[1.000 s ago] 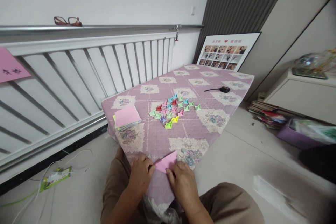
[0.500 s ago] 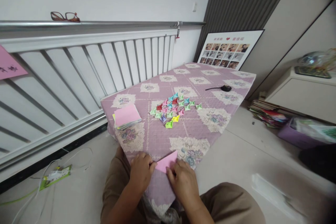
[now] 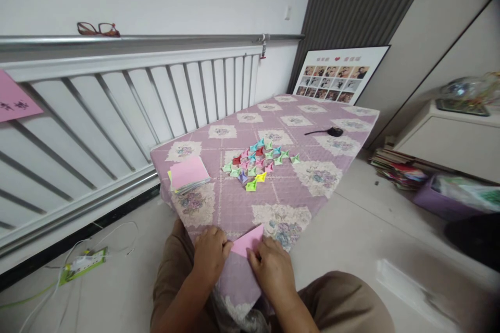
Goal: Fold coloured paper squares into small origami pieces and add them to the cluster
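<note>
A pink sheet of paper (image 3: 248, 242), folded into a triangle, lies at the near corner of the table between my two hands. My left hand (image 3: 211, 248) has its thumb and curled fingers closed at the paper's left tip. On the right side, my right hand (image 3: 272, 264) rests over the paper's edge, thumb pressed on it and fingers curled, hiding that corner. Beyond them sit several small folded paper boats (image 3: 258, 158) in green, blue, red, pink, purple and yellow, grouped in slanting rows. To their left is a stack of square paper (image 3: 190, 173), pink on top.
A flowered purple cloth (image 3: 234, 203) covers the table. Farther back lies a black round object with a thin tail (image 3: 335, 131). A white radiator (image 3: 203, 88) runs along the left, with glasses (image 3: 98, 29) on the pipe above. A power strip (image 3: 84, 265) lies on the floor.
The view has tilted very slightly. Both hands and the folded pink paper stay in the same place.
</note>
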Tool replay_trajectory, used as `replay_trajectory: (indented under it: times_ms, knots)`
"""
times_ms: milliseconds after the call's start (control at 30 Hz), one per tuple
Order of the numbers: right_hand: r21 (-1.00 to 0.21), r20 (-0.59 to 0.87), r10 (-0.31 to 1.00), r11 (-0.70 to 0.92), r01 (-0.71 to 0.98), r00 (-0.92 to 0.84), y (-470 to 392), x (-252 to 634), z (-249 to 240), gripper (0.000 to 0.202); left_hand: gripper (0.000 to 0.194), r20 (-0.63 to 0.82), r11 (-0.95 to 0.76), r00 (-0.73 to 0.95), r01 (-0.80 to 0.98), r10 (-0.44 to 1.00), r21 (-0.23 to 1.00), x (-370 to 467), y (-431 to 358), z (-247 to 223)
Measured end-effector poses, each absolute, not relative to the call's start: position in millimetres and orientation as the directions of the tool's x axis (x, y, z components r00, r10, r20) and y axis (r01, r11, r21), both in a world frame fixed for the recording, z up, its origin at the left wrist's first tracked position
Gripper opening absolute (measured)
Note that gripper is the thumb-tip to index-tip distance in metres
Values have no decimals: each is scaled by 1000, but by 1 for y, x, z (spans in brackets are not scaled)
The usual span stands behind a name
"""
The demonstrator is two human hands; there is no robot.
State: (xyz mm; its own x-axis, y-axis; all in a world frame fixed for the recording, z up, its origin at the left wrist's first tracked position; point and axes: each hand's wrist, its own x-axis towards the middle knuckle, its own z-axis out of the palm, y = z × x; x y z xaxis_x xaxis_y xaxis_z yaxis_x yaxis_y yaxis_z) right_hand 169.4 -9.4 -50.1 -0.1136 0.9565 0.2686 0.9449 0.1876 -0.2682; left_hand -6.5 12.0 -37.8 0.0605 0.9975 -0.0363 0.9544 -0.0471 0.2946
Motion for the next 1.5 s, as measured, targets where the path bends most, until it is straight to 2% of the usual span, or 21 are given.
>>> replay_trajectory:
  times_ms: [167, 333, 433, 500, 600, 667, 867, 1000, 1133, 1200, 1333, 1500]
  knots:
    - [-266, 303, 946, 197, 944, -112, -10, 171, -53, 14, 11, 26, -103, 100, 957, 995, 273, -4, 10, -35]
    - [-263, 332, 935, 219, 940, -125, -11, 172, -54, 11, 20, 42, -460, 462, 865, 886, 200, 7, 3, -33]
    - [-261, 340, 932, 224, 939, -128, -12, 173, -57, 10, 28, 25, -557, 568, 798, 823, 229, 9, -3, -39]
    - [-258, 344, 930, 225, 940, -128, -13, 173, -59, 10, 36, 5, -569, 587, 782, 810, 254, 5, -6, -45]
    - [-264, 341, 931, 231, 937, -133, -15, 174, -62, 11, 64, -68, -603, 643, 745, 762, 285, -7, -10, -51]
    - [-275, 330, 934, 234, 932, -137, -17, 174, -62, 11, 75, -123, -615, 668, 731, 734, 297, -14, -10, -53]
    - [-306, 287, 952, 196, 932, -106, -25, 177, -57, 9, 82, -186, -597, 651, 754, 736, 273, -19, -11, -42]
    - [-330, 227, 973, 111, 937, -35, -28, 178, -53, 9, 85, -244, -534, 584, 810, 775, 243, -27, -12, -37]
    - [-357, 165, 979, -58, 932, 124, -27, 181, -53, 43, 85, -265, -471, 513, 857, 816, 210, -38, -14, -38]
    - [-346, 136, 976, -112, 931, 168, -25, 182, -55, 53, 85, -271, -438, 481, 875, 834, 206, -41, -17, -39]
    - [-346, 113, 979, -119, 931, 167, -23, 181, -62, 48, 78, -256, -364, 411, 907, 875, 212, -40, -25, -40]
    - [-449, 141, 977, -80, 890, 158, -22, 178, -72, 41, 73, -198, -279, 328, 930, 924, 240, -31, -33, -42]
